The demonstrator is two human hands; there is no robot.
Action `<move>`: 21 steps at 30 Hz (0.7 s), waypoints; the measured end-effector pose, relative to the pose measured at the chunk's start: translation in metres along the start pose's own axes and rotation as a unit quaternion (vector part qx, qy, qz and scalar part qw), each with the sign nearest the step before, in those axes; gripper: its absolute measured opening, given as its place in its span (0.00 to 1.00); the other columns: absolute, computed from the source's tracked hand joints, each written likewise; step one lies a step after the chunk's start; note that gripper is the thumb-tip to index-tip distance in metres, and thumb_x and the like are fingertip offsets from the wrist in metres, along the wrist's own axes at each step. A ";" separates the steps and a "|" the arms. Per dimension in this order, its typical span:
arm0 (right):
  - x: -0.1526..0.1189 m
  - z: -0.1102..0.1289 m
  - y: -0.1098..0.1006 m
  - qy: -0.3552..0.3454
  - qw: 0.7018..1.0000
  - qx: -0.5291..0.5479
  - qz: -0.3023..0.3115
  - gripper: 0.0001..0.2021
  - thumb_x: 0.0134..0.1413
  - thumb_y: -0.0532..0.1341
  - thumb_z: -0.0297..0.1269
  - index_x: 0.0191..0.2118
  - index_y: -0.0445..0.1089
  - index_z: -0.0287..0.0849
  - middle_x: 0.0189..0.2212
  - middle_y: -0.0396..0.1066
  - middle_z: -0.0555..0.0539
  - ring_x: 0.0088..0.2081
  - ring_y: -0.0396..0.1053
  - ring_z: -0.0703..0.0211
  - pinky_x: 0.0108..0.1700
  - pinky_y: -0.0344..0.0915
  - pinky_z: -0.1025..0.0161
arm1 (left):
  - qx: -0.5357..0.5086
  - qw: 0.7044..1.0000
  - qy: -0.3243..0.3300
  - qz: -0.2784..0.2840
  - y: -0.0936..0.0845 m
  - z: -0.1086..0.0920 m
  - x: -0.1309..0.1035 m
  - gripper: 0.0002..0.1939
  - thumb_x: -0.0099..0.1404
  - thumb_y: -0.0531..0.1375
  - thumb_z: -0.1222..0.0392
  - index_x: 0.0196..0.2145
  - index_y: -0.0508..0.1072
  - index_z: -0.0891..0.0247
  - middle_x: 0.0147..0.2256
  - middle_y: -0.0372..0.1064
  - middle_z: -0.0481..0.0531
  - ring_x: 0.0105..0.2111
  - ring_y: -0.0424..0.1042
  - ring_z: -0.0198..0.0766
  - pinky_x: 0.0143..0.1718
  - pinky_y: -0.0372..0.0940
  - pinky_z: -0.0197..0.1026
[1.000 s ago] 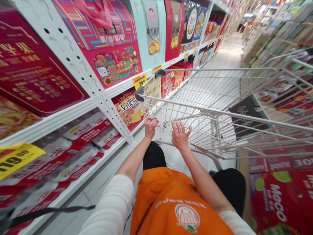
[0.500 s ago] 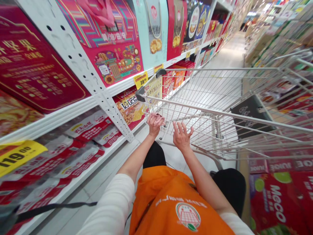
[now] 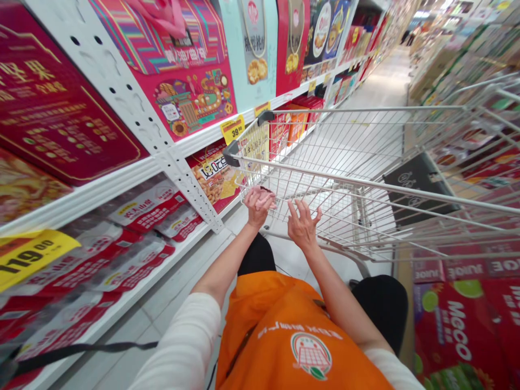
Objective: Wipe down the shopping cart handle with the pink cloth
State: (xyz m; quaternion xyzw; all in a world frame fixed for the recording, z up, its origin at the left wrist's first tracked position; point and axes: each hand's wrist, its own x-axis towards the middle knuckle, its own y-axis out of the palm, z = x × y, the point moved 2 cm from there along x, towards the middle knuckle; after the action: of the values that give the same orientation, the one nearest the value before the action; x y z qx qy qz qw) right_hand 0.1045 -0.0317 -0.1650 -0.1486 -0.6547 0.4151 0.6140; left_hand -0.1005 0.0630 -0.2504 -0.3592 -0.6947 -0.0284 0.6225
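In the head view, the long, silver-grey metal-wire shopping cart (image 3: 345, 181) lay just ahead of both hands, its long axis running crosswise from left to right. The left hand (image 3: 255, 213), by the end with the black plastic corner cap (image 3: 231, 154), curled its fingers around what looked like a small, crumpled pink cloth (image 3: 266, 199). The right hand (image 3: 303, 222) faced the near side wires, empty, its fingers spread wide; which hand was nearer, or whether either touched wire, could not be told.
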 end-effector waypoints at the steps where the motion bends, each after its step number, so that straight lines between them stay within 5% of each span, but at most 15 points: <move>1: -0.002 -0.001 -0.002 -0.004 1.000 0.006 -0.007 0.25 0.63 0.52 0.31 0.65 0.61 0.45 0.62 0.67 0.39 0.64 0.61 0.52 0.70 0.27 0.41 | -0.002 1.000 0.009 0.002 0.003 -0.003 0.001 0.08 0.67 0.64 0.49 0.39 0.77 0.53 0.46 0.67 0.55 0.61 0.61 0.50 0.64 0.56 0.58; 6: -0.007 -0.009 -0.008 -0.048 0.999 0.018 -0.010 0.24 0.62 0.52 0.30 0.64 0.62 0.42 0.62 0.67 0.36 0.65 0.61 0.53 0.71 0.35 0.44 | -0.006 0.999 0.039 0.023 0.001 -0.017 -0.018 0.10 0.73 0.57 0.52 0.38 0.77 0.54 0.41 0.69 0.52 0.49 0.70 0.41 0.62 0.61 0.53; 11: -0.004 -0.015 -0.012 -0.055 0.998 0.017 -0.026 0.23 0.63 0.52 0.30 0.62 0.62 0.39 0.59 0.68 0.33 0.63 0.63 0.55 0.69 0.43 0.46 | 0.006 0.999 0.031 0.027 -0.010 -0.024 -0.019 0.10 0.73 0.56 0.57 0.43 0.78 0.54 0.45 0.70 0.55 0.54 0.68 0.45 0.62 0.60 0.56; 16: -0.008 -0.017 -0.013 -0.011 0.997 0.014 -0.075 0.22 0.61 0.55 0.31 0.60 0.64 0.41 0.58 0.67 0.36 0.59 0.65 0.53 0.66 0.48 0.47 | -0.036 0.998 0.039 0.029 0.008 -0.036 0.004 0.06 0.69 0.63 0.53 0.44 0.77 0.50 0.48 0.68 0.54 0.59 0.66 0.48 0.66 0.55 0.61; 21: -0.014 -0.019 -0.023 0.001 0.994 0.002 -0.108 0.22 0.59 0.58 0.31 0.59 0.66 0.43 0.57 0.68 0.38 0.58 0.64 0.53 0.64 0.48 0.47 | -0.034 0.996 0.066 0.048 0.019 -0.048 -0.015 0.09 0.72 0.59 0.54 0.48 0.75 0.49 0.45 0.67 0.52 0.56 0.67 0.43 0.65 0.60 0.55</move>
State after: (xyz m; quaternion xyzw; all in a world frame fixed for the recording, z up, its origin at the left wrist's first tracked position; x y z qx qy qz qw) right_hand 0.1319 -0.0492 -0.1599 -0.0759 -0.6652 0.3475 0.6565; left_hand -0.0500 0.0466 -0.2604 -0.4100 -0.6329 -0.0456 0.6552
